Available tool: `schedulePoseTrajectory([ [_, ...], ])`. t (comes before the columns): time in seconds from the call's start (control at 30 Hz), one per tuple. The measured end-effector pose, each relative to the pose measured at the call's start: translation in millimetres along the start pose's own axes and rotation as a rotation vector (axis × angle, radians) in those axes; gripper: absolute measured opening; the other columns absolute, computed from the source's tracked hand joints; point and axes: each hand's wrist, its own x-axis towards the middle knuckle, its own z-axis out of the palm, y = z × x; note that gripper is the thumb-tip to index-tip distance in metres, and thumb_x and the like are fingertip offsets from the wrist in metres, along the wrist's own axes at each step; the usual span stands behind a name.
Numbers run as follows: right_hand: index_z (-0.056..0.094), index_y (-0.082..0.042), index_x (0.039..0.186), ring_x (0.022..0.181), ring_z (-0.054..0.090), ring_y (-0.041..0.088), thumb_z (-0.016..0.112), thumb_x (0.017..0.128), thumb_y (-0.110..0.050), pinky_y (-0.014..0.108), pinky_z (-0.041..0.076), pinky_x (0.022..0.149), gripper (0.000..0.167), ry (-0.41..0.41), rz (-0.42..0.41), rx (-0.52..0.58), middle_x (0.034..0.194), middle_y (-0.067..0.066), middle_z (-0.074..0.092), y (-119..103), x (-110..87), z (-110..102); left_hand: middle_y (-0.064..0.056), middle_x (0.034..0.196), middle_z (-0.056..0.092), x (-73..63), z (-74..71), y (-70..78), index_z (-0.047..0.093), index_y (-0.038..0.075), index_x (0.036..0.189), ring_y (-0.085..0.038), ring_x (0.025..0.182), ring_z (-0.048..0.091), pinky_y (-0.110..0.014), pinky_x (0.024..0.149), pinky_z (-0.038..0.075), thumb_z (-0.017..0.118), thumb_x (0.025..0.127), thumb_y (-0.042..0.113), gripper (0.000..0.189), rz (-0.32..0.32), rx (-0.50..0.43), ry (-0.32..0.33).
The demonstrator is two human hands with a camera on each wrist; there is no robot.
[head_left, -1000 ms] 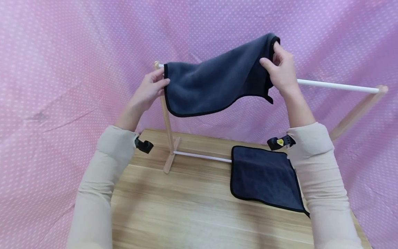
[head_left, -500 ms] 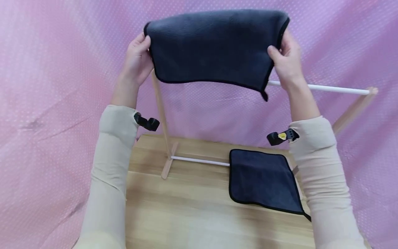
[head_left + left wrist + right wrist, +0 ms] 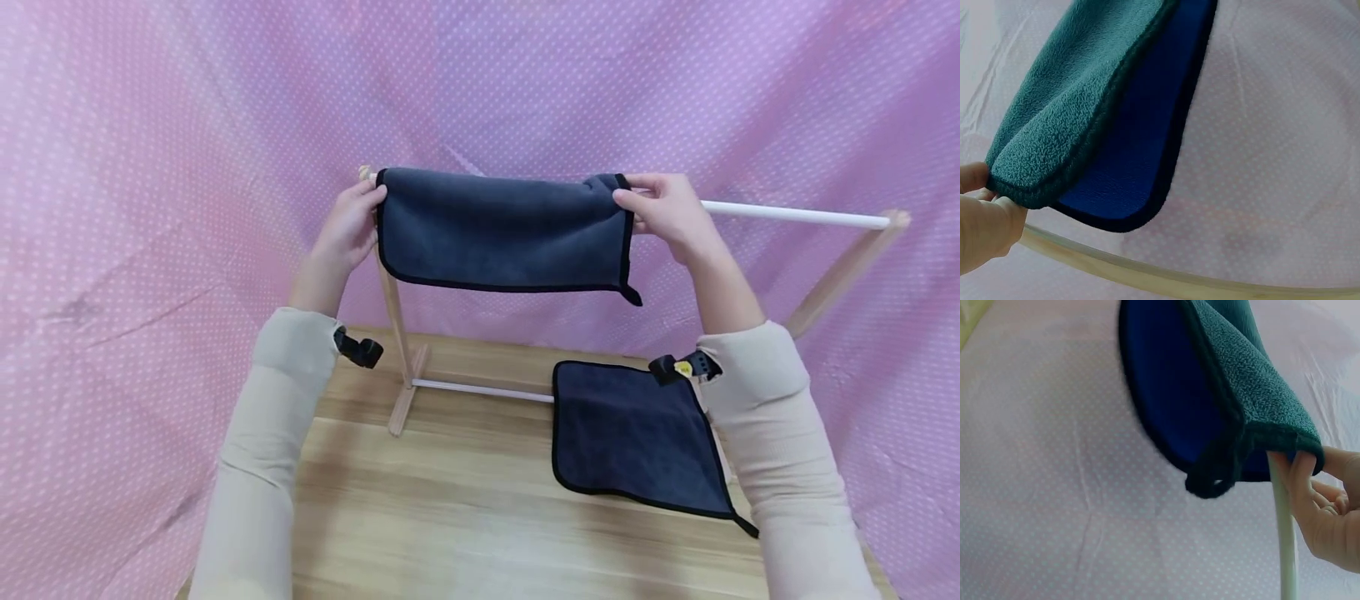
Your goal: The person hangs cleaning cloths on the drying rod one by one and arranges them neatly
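A dark grey towel (image 3: 502, 237) with black edging hangs folded over the left part of a rack's white top rod (image 3: 795, 214). My left hand (image 3: 347, 225) pinches its left edge close to the wooden post, and my right hand (image 3: 671, 212) pinches the right edge at the fold. In the left wrist view, thumb and fingers hold the bordered edge of the towel (image 3: 1079, 100), whose two layers hang apart. The right wrist view shows the rod (image 3: 1284, 550) running under the towel (image 3: 1260, 381) beside my right fingers. A loop dangles from the towel's lower right corner.
A second dark towel (image 3: 637, 442) lies flat on the wooden table (image 3: 450, 500), over part of the rack's lower white rod (image 3: 487, 390). Wooden posts (image 3: 396, 308) hold up the rack's ends. Pink dotted cloth (image 3: 150, 250) surrounds the table.
Both hands raised the towel above the rod, spread it wide, then brought it down over the rod. It now hangs straighter and more level than a second ago.
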Motion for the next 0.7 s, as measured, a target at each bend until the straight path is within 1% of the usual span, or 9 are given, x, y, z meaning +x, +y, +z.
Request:
schedulePoseTrajectory([
  [0.07, 0.042, 0.004, 0.133, 0.069, 0.062, 0.000, 0.056, 0.090, -0.017, 0.015, 0.052, 0.063, 0.050, 0.059, -0.048, -0.065, 0.083, -0.009, 0.064, 8, -5.5, 2, -0.002, 0.095, 0.053, -0.4, -2.2, -6.0, 0.051, 0.006, 0.106, -0.010, 0.082, 0.054, -0.018, 0.069, 0.050, 0.040, 0.097, 0.009, 0.015, 0.003, 0.012, 0.005],
  [0.13, 0.045, 0.002, 0.132, 0.066, 0.062, 0.000, 0.057, 0.089, -0.016, 0.015, 0.052, 0.061, 0.048, 0.125, -0.094, -0.103, 0.081, -0.010, 0.064, 17, -10.7, 5, -0.001, 0.091, 0.056, -0.4, -4.8, -11.9, 0.052, 0.006, 0.107, -0.010, 0.080, 0.055, -0.019, 0.068, 0.049, 0.041, 0.096, 0.008, 0.015, 0.000, 0.017, 0.012],
  [0.23, 0.049, 0.004, 0.126, 0.059, 0.059, -0.001, 0.058, 0.087, -0.011, 0.014, 0.051, 0.057, 0.042, 0.227, -0.155, -0.135, 0.072, -0.015, 0.062, 33, -15.8, 8, 0.001, 0.087, 0.061, -0.5, -10.2, -20.1, 0.051, 0.005, 0.111, -0.009, 0.079, 0.058, -0.019, 0.068, 0.050, 0.043, 0.096, 0.008, 0.018, -0.018, 0.056, 0.017],
  [0.33, 0.053, 0.004, 0.120, 0.056, 0.057, 0.000, 0.059, 0.086, -0.006, 0.012, 0.050, 0.055, 0.037, 0.293, -0.189, -0.076, 0.064, -0.017, 0.061, 45, -16.0, 11, 0.002, 0.082, 0.065, -0.8, -15.4, -26.5, 0.055, 0.005, 0.108, -0.008, 0.076, 0.062, -0.019, 0.068, 0.051, 0.046, 0.094, 0.007, 0.017, -0.024, 0.102, 0.020],
  [0.43, 0.053, 0.002, 0.120, 0.056, 0.058, 0.000, 0.058, 0.085, -0.001, 0.012, 0.050, 0.055, 0.036, 0.328, -0.244, 0.010, 0.063, -0.014, 0.061, 53, -12.1, 15, 0.001, 0.076, 0.066, -0.1, -17.9, -30.1, 0.062, 0.008, 0.095, -0.008, 0.069, 0.063, -0.019, 0.063, 0.051, 0.048, 0.093, 0.004, 0.015, 0.016, 0.111, 0.025],
  [0.5, 0.052, 0.001, 0.123, 0.056, 0.059, 0.001, 0.056, 0.085, 0.002, 0.013, 0.050, 0.057, 0.039, 0.339, -0.282, 0.052, 0.063, -0.012, 0.061, 56, -8.0, 18, 0.001, 0.073, 0.064, 0.8, -19.1, -31.2, 0.064, 0.010, 0.086, -0.008, 0.064, 0.061, -0.018, 0.060, 0.049, 0.048, 0.093, 0.002, 0.019, 0.059, 0.096, 0.035],
  [0.6, 0.050, 0.001, 0.127, 0.056, 0.058, 0.000, 0.054, 0.085, 0.003, 0.012, 0.050, 0.057, 0.042, 0.349, -0.313, 0.059, 0.064, -0.012, 0.061, 58, -3.3, 23, 0.000, 0.073, 0.061, 1.9, -19.2, -29.6, 0.065, 0.012, 0.082, -0.008, 0.061, 0.059, -0.018, 0.056, 0.048, 0.048, 0.092, 0.000, 0.023, 0.117, 0.071, 0.071],
  [0.7, 0.050, 0.000, 0.128, 0.055, 0.057, -0.001, 0.054, 0.085, 0.002, 0.012, 0.050, 0.058, 0.042, 0.355, -0.317, 0.036, 0.065, -0.014, 0.060, 58, -0.2, 28, 0.001, 0.074, 0.060, 2.2, -19.6, -27.3, 0.064, 0.013, 0.082, -0.009, 0.062, 0.059, -0.019, 0.056, 0.049, 0.048, 0.092, 0.001, 0.023, 0.141, 0.072, 0.118],
])
